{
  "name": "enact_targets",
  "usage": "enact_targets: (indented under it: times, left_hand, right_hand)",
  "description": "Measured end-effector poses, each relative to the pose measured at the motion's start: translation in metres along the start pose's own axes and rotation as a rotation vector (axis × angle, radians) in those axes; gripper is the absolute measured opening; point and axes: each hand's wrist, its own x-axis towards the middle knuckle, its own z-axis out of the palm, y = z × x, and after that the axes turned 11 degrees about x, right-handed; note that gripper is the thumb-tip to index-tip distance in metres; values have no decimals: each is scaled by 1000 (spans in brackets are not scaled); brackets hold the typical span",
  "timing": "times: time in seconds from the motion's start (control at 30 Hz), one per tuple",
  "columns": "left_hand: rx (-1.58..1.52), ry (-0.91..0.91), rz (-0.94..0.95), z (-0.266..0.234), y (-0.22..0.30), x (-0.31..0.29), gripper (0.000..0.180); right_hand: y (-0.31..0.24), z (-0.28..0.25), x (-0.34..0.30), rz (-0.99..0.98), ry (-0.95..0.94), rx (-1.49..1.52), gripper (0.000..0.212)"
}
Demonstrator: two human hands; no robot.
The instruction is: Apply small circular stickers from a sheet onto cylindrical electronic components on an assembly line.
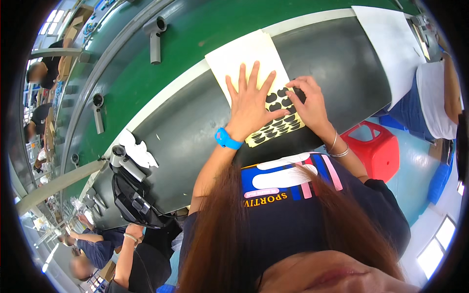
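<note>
On the dark worktop lies a pale yellow sheet [259,49], its near part covered with rows of black stickers [275,106]. My left hand [250,100] rests flat across the sheet with its fingers spread, the thumb reaching over some of the stickers. At the sheet's right edge, my right hand [309,100] has its thumb and forefinger drawn together at a black sticker [283,92] in the far row. Whether that sticker is lifted from the sheet is too small to tell.
A green conveyor belt [215,29] carries grey, pipe-shaped housings [155,46] beyond the worktop [337,58]. To the left lie another housing [128,163], white paper [139,151] and a black bag [132,198]. A red stool [378,154] stands right; co-workers sit on both sides.
</note>
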Motion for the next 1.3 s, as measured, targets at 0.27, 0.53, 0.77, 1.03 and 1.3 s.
enact_targets:
  times: [0.27, 0.53, 0.77, 1.03, 1.3]
  left_hand:
    - [-11, 18, 12, 6, -3, 16, 92]
    - [16, -72, -23, -9, -1, 13, 94]
    - [79, -77, -51, -13, 5, 2, 95]
    - [47, -104, -90, -21, 19, -26, 81]
    - [-128, -29, -165, -24, 13, -47, 87]
  right_hand:
    - [3, -4, 18, 62, 24, 113, 17]
    - [-10, -28, 28, 42, -106, 280, 8]
    - [55, -94, 176, -17, 328, 130, 21]
    - [120, -73, 269, 31, 384, -285, 70]
    - [-13, -62, 233, -411, 220, 382, 67]
